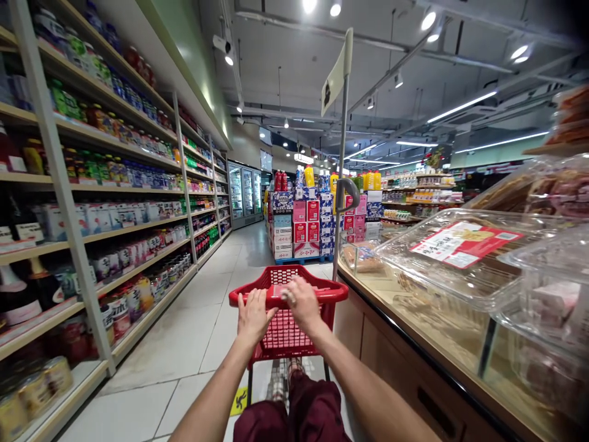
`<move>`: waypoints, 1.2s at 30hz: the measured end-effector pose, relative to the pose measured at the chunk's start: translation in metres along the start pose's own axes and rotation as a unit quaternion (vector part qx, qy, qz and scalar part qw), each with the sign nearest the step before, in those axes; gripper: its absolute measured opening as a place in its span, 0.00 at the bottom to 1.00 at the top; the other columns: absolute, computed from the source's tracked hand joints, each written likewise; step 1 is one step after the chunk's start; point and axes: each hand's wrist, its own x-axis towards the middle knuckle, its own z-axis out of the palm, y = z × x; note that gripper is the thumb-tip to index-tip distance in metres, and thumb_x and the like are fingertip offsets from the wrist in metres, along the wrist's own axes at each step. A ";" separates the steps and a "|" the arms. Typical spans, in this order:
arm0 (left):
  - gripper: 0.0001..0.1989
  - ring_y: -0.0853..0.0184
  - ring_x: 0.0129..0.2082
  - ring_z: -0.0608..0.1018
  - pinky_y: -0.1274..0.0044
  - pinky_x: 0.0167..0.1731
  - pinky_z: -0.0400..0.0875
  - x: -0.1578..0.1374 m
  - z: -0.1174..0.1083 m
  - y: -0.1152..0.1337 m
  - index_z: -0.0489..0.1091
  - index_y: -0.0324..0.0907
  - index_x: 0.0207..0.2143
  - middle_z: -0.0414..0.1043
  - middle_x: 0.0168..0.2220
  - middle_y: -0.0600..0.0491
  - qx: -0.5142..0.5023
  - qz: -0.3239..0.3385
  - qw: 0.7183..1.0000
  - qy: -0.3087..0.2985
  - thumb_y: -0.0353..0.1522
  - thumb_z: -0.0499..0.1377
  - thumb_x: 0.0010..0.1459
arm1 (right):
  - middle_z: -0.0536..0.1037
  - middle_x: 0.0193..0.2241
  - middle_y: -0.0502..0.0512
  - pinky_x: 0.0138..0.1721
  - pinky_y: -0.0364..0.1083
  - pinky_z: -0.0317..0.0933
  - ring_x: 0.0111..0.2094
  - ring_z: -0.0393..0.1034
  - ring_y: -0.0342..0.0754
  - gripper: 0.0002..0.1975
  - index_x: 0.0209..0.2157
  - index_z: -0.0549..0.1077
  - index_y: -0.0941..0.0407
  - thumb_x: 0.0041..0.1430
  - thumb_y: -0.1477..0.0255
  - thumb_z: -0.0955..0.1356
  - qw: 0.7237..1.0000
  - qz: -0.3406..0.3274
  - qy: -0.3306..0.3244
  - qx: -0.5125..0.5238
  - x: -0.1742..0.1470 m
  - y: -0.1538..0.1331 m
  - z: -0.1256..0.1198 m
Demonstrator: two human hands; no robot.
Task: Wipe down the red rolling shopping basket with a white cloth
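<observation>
Red shopping cart (285, 336) at 6 o'clock in view, right in front of the person. Left hand (252, 314) on its handle (276, 297), fingers laid over the bar, thumb out; can't tell if gripping. Right hand (304, 305) at handle too, fingers curled, blurred; can't tell if clenched on anything. From cart: stacked cartons (306, 230) 12 o'clock, drinks shelves (124, 224) 10, food-pack table (391, 344) 3.

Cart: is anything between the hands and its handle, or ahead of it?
Nothing visible lies between the left hand or right hand and the handle; both are at it. Farther ahead of the cart, stacked boxes stand roughly in line with it.
</observation>
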 end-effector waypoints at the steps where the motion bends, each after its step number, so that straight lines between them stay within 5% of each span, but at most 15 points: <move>1: 0.22 0.58 0.56 0.62 0.54 0.56 0.46 0.000 0.001 0.000 0.60 0.39 0.52 0.64 0.53 0.43 -0.001 -0.001 1.000 0.003 0.37 0.47 0.57 | 0.67 0.51 0.56 0.53 0.52 0.50 0.54 0.57 0.50 0.13 0.43 0.70 0.52 0.58 0.72 0.60 0.999 -0.040 -0.014 0.006 0.001 -0.005 0.005; 4: 0.22 0.58 0.56 0.61 0.54 0.56 0.45 0.003 0.002 -0.004 0.60 0.39 0.52 0.63 0.54 0.43 -0.004 0.000 1.000 0.002 0.37 0.47 0.56 | 0.67 0.52 0.53 0.55 0.56 0.45 0.54 0.57 0.49 0.14 0.45 0.69 0.50 0.59 0.73 0.60 0.998 -0.050 -0.027 -0.002 0.000 0.014 -0.004; 8: 0.22 0.57 0.57 0.59 0.53 0.56 0.45 0.005 0.001 -0.005 0.61 0.37 0.51 0.63 0.54 0.43 -0.015 -0.005 1.000 -0.006 0.37 0.46 0.57 | 0.70 0.48 0.58 0.54 0.62 0.43 0.52 0.60 0.54 0.13 0.42 0.71 0.55 0.58 0.72 0.59 0.993 0.103 0.038 -0.045 -0.005 0.058 -0.028; 15: 0.22 0.57 0.58 0.58 0.52 0.56 0.45 0.002 0.002 -0.002 0.60 0.37 0.52 0.62 0.55 0.43 -0.001 -0.011 1.000 0.002 0.38 0.46 0.57 | 0.65 0.54 0.53 0.56 0.56 0.43 0.54 0.56 0.50 0.14 0.45 0.69 0.50 0.58 0.71 0.60 0.998 -0.064 -0.018 -0.010 0.003 0.015 0.001; 21: 0.23 0.57 0.59 0.57 0.53 0.56 0.45 -0.003 0.005 -0.006 0.61 0.38 0.52 0.57 0.57 0.42 0.002 -0.019 1.000 0.023 0.39 0.46 0.57 | 0.68 0.49 0.60 0.53 0.61 0.43 0.52 0.59 0.55 0.14 0.41 0.71 0.56 0.60 0.71 0.57 0.995 0.080 0.045 -0.041 -0.010 0.059 -0.028; 27: 0.23 0.56 0.58 0.58 0.54 0.56 0.45 -0.004 0.002 -0.010 0.60 0.38 0.52 0.61 0.55 0.42 0.005 -0.016 1.000 0.009 0.39 0.47 0.57 | 0.62 0.56 0.54 0.56 0.57 0.42 0.56 0.54 0.50 0.14 0.45 0.68 0.50 0.58 0.72 0.60 0.996 -0.085 -0.019 -0.015 -0.006 0.008 0.001; 33: 0.24 0.57 0.59 0.56 0.54 0.57 0.45 -0.005 -0.002 -0.013 0.59 0.37 0.53 0.59 0.56 0.43 0.010 -0.024 1.000 -0.004 0.40 0.46 0.57 | 0.68 0.50 0.58 0.54 0.61 0.42 0.52 0.59 0.52 0.14 0.43 0.70 0.54 0.60 0.71 0.57 0.993 0.091 0.061 -0.045 -0.010 0.048 -0.015; 36: 0.24 0.57 0.59 0.56 0.54 0.56 0.45 -0.005 -0.003 -0.011 0.59 0.38 0.53 0.59 0.56 0.42 0.014 -0.021 1.000 -0.006 0.39 0.47 0.57 | 0.66 0.53 0.57 0.55 0.58 0.43 0.55 0.55 0.50 0.14 0.44 0.70 0.53 0.60 0.72 0.57 0.999 0.008 0.029 -0.028 -0.007 0.020 0.004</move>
